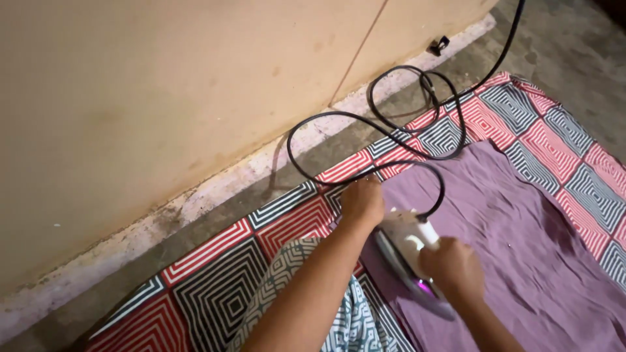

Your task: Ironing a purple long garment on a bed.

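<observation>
Right hand point(451, 266) gripping iron point(411, 261), handle hidden, left hand point(362, 201) flat on purple cloth point(515, 228), fingers unseen

beige wall point(163, 85) | grey concrete floor point(561, 39) | dim warm light

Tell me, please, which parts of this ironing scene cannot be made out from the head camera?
- Iron handle: covered by the right hand.
- Left hand fingertips: curled out of sight at the purple cloth edge.
- Black cord far end: cut off by the top edge.
- Patterned mat: runs past the bottom and right edges.
- Small dark object by the wall: too small to identify.
</observation>
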